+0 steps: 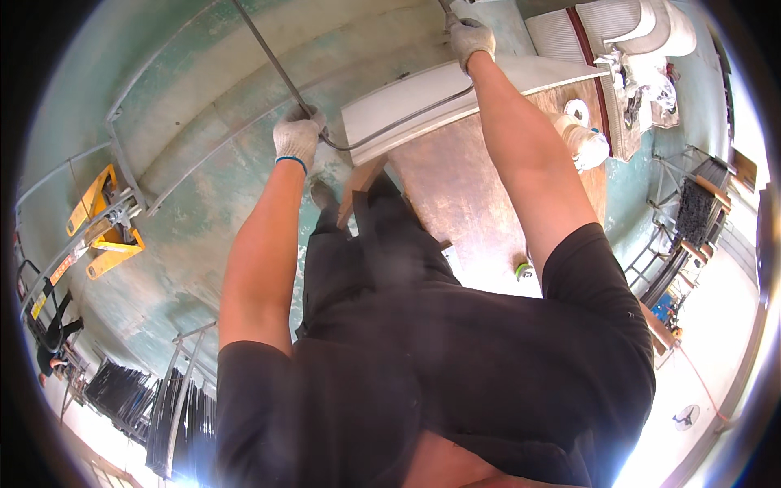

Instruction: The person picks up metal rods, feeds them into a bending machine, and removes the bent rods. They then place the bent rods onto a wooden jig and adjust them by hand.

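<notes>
Both my hands wear white work gloves. My left hand (298, 135) is shut on a thin grey metal rod (268, 58) that runs up to the top left and bends by my hand. The rod curves on across a white curved form (423, 98) lying on a brown workbench (464, 203). My right hand (470, 39) is stretched far forward and shut on the rod's other end at the top edge of the view. My dark shirt and trousers fill the lower middle.
A yellow pallet jack (102, 224) stands at the left on the green floor. Bundles of dark rods (163, 407) lie at the lower left. White tape rolls (582, 130) sit on the bench. Metal racks (691, 203) stand at the right.
</notes>
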Motion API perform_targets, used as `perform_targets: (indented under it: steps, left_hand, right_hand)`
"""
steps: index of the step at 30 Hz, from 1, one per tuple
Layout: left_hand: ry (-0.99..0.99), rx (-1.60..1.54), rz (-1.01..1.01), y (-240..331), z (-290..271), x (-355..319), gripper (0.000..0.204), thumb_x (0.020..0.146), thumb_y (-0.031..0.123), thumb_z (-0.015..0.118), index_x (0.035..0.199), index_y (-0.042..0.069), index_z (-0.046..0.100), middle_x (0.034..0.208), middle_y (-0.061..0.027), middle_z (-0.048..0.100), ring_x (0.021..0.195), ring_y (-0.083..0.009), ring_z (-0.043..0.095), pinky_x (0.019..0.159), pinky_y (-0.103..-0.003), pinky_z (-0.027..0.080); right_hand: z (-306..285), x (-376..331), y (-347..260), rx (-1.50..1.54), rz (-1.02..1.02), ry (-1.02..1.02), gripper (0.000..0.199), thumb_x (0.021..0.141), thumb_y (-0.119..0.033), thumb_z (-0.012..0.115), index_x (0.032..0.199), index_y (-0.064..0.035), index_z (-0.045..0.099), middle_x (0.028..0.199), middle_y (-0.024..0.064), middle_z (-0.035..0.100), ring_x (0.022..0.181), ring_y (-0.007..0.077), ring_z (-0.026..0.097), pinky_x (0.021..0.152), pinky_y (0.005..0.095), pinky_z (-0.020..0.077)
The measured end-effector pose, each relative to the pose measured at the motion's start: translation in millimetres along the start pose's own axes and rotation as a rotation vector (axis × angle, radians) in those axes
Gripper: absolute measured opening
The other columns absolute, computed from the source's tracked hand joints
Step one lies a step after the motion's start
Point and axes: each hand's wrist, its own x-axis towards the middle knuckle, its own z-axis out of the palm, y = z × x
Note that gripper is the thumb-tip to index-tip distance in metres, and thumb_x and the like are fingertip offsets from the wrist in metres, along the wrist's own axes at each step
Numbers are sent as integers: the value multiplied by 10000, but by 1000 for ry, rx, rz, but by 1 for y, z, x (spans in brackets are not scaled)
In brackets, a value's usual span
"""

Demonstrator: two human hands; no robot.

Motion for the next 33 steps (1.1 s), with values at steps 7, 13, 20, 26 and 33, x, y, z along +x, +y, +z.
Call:
perform_targets:
  steps: [7, 13, 20, 26, 33]
  left_hand:
    - [24, 140, 48, -6, 10, 8, 230, 886, 14, 753, 1111, -10, 714, 960, -83, 722, 832, -205, 704, 755, -359, 589]
    - [44, 129, 16, -25, 8, 9, 212, 906, 47, 750, 1108, -3, 710, 954, -77, 719, 809, -201, 701, 740, -355, 582]
    - [8, 145, 19, -20, 9, 8, 196, 911, 57, 748, 1095, 2, 708, 944, -75, 714, 797, -202, 697, 739, -349, 579]
    - [30, 108, -4, -27, 3, 5, 196, 910, 57, 743, 1093, -8, 714, 946, -77, 719, 818, -197, 700, 759, -342, 581]
    - [48, 179, 43, -23, 9, 5, 204, 903, 56, 753, 1090, -20, 723, 964, -87, 730, 812, -198, 706, 750, -354, 593]
  right_hand:
    - [4, 4, 38, 216, 61, 3, 470, 890, -483, 793, 1063, -46, 803, 903, 84, 769, 853, 219, 683, 833, 369, 538]
    - [4, -1, 38, 57, -71, -36, 340, 968, -329, 654, 1159, -61, 742, 1056, 136, 756, 982, 285, 710, 883, 383, 553]
    - [61, 102, 142, -35, -317, -106, 353, 1039, -243, 491, 1261, -82, 714, 1189, 127, 762, 1166, 292, 698, 993, 345, 530]
    - [36, 43, 75, -23, -195, -42, 313, 1033, -210, 499, 1189, -95, 745, 1170, 116, 772, 1207, 268, 679, 1001, 326, 524]
    - [27, 45, 82, -17, -209, -20, 357, 978, -298, 589, 1188, -74, 771, 1174, 189, 767, 1164, 356, 704, 976, 427, 535]
